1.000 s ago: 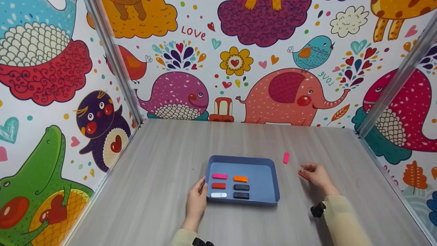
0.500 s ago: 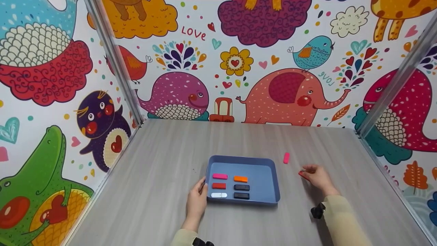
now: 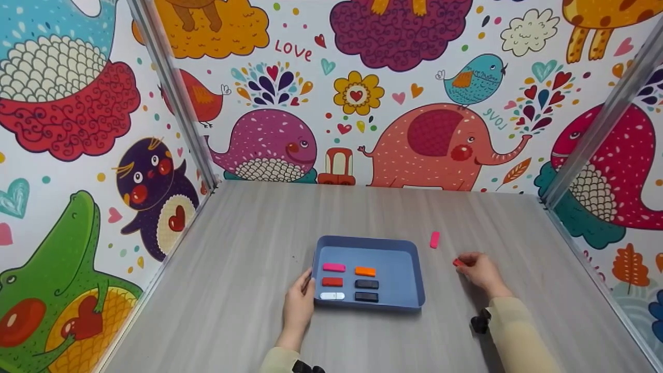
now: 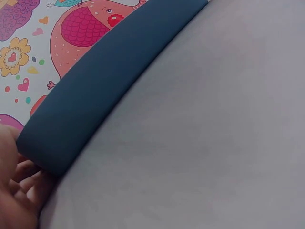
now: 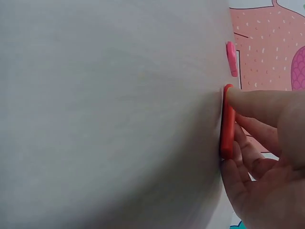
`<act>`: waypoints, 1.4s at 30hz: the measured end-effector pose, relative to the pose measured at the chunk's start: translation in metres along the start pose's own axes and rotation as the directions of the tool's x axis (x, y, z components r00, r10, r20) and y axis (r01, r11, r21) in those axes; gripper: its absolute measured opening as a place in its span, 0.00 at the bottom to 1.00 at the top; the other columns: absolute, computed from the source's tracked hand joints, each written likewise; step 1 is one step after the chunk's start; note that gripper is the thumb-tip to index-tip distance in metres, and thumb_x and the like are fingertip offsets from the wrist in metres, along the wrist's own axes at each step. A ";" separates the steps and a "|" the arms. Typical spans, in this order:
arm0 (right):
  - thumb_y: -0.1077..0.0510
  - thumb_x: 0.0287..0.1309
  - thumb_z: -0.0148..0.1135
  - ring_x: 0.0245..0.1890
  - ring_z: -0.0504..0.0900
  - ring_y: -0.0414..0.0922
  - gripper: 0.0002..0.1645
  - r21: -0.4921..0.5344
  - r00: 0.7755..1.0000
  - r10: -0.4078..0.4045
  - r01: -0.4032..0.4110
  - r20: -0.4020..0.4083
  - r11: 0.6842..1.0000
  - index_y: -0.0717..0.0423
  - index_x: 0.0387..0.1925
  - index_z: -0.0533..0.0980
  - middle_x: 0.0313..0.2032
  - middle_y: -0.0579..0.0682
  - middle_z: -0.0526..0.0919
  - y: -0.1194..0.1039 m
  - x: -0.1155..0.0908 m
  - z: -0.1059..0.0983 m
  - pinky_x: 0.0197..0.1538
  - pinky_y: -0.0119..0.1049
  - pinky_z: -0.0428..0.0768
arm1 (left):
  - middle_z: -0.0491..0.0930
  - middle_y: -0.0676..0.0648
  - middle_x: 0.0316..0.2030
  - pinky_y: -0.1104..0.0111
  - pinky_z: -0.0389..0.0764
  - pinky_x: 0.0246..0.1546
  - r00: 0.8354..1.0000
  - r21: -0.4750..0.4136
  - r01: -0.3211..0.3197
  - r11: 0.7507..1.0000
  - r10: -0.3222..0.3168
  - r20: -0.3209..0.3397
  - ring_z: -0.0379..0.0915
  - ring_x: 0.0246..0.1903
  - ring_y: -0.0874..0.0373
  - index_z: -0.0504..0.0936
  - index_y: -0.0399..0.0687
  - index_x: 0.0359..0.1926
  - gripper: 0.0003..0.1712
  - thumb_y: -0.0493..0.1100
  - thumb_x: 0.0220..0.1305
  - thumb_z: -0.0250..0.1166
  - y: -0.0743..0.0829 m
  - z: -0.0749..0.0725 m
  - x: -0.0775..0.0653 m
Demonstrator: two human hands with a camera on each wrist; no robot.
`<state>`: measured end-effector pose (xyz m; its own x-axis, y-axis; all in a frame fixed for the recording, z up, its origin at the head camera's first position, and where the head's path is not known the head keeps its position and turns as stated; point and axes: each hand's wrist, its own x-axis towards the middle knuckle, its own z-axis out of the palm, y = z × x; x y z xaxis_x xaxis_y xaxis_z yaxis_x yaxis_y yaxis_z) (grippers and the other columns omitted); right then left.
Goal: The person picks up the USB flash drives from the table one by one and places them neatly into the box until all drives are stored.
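Observation:
My right hand (image 3: 483, 273) pinches a red USB stick (image 5: 228, 123) between thumb and fingers, low over the table to the right of the tray. The stick's long side is close to the tabletop in the right wrist view. My left hand (image 3: 299, 305) holds the blue tray (image 3: 404, 274) by its left wall; in the left wrist view the fingers curl at the tray's near corner. Inside the tray, two columns of sticks lie in its left and middle part: a pink (image 3: 334, 268), a red (image 3: 332, 282) and a white one (image 3: 332, 296), then an orange (image 3: 365, 271) and two black ones (image 3: 366, 297).
A pink stick (image 3: 434, 240) lies on the table just beyond the tray's right side, farther back than my right hand. The grey wooden table (image 3: 233, 248) is bounded by walls printed with cartoon animals at the back (image 3: 352, 46) and both sides.
My right hand has shifted slightly and turned the red USB stick, so less of it shows in the head view. The left hand and the tray stay put.

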<state>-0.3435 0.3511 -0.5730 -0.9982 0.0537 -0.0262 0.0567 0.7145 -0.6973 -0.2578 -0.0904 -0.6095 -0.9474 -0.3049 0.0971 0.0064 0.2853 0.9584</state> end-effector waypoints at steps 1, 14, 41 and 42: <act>0.66 0.62 0.66 0.47 0.84 0.60 0.21 -0.005 1.000 -0.005 0.005 -0.005 1.000 0.76 0.54 0.78 0.48 0.72 0.84 0.001 0.001 0.001 0.39 0.33 0.81 | 0.79 0.34 0.64 0.51 0.78 0.66 1.000 -0.002 0.000 1.000 0.000 0.000 0.75 0.66 0.41 0.78 0.36 0.66 0.22 0.38 0.75 0.59 0.000 0.000 0.000; 0.68 0.63 0.65 0.46 0.84 0.59 0.14 -0.014 0.999 -0.003 0.002 -0.034 1.000 0.73 0.49 0.81 0.45 0.69 0.86 0.002 0.001 0.004 0.45 0.39 0.82 | 0.78 0.36 0.66 0.51 0.77 0.67 1.000 -0.008 0.022 1.000 -0.022 0.009 0.74 0.67 0.42 0.77 0.39 0.67 0.23 0.39 0.76 0.59 -0.001 0.000 0.000; 0.68 0.66 0.63 0.45 0.83 0.59 0.12 -0.035 0.999 -0.018 0.016 -0.044 0.999 0.73 0.49 0.81 0.45 0.69 0.85 0.004 -0.001 0.006 0.51 0.54 0.83 | 0.78 0.33 0.65 0.51 0.79 0.66 1.000 0.000 -0.006 1.000 0.006 0.004 0.75 0.66 0.41 0.78 0.37 0.66 0.22 0.38 0.76 0.59 -0.002 -0.001 0.000; 0.68 0.66 0.63 0.46 0.83 0.59 0.12 -0.034 0.999 -0.015 0.013 -0.042 0.999 0.73 0.49 0.81 0.45 0.69 0.85 0.004 -0.001 0.006 0.51 0.54 0.83 | 0.78 0.33 0.65 0.51 0.79 0.66 1.000 0.002 -0.010 1.000 0.010 0.004 0.75 0.66 0.40 0.78 0.37 0.66 0.22 0.38 0.76 0.59 -0.002 -0.001 0.000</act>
<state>-0.3424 0.3494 -0.5801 -0.9973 0.0724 0.0142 0.0440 0.7384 -0.6729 -0.2574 -0.0919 -0.6113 -0.9485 -0.2986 0.1057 0.0153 0.2901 0.9569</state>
